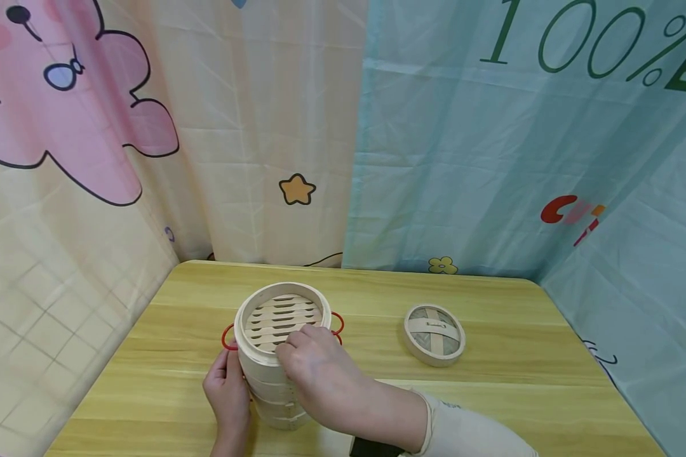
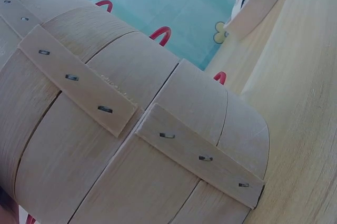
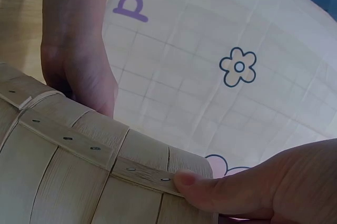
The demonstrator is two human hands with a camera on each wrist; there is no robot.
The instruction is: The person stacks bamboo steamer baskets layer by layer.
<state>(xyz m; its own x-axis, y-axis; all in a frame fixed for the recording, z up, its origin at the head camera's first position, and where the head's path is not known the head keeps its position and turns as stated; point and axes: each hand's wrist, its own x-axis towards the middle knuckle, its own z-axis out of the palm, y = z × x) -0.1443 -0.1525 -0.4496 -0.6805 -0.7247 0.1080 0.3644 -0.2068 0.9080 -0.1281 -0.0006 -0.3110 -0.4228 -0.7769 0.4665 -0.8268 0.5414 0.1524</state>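
Observation:
A tall stack of round bamboo steamer baskets (image 1: 271, 387) stands on the table, its slatted top tier (image 1: 282, 317) uncovered. Red loop handles (image 1: 337, 324) stick out at its sides. My right hand (image 1: 326, 377) grips the near right rim of the top tier. In the right wrist view its thumb (image 3: 197, 190) presses the outer wall, while the other fingers are mostly hidden. At the stack's left side, my left hand (image 1: 228, 387) holds the steamer just below a red loop; its fingertips are partly hidden. Stapled wall strips (image 2: 73, 76) show in the left wrist view.
The round steamer lid (image 1: 434, 335) lies on the wooden table (image 1: 526, 355) right of the stack. A dark object (image 1: 374, 447) shows under my right forearm at the near edge. Printed curtains (image 1: 263, 127) hang behind and beside the table.

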